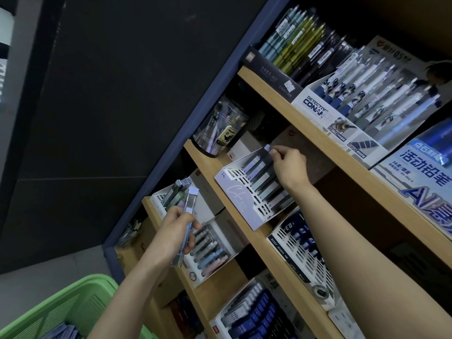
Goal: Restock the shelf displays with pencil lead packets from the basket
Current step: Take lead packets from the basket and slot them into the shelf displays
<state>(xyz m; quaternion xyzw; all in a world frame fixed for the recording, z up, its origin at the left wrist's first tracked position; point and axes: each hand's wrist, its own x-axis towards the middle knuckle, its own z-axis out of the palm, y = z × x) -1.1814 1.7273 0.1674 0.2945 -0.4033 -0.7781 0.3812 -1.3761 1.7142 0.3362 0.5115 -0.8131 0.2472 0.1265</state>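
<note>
Slotting: right hand (289, 165) grip pinched packet (267, 148) at 1 o'clock of display (234, 192);
Left hand (176, 231): grip clutched spares (189, 204);
Next: likely needed seating.

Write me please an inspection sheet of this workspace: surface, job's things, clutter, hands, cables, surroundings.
Surface: light wooden shelf boards in a dark blue frame, tilted in the view.
Job's things: clear lilac-capped lead packets in the left hand; single lilac-capped packet at the top of the white-and-lilac slotted cardboard display; green plastic basket lower left, spare lilac packets inside.
Clutter: clear plastic cup of pens; white cardboard pen box on the upper shelf.
Hands: left hand grips its packets; right hand pinches the single packet.
Cables: nothing seen.
Surroundings: dark wall panel left of the shelves.
</note>
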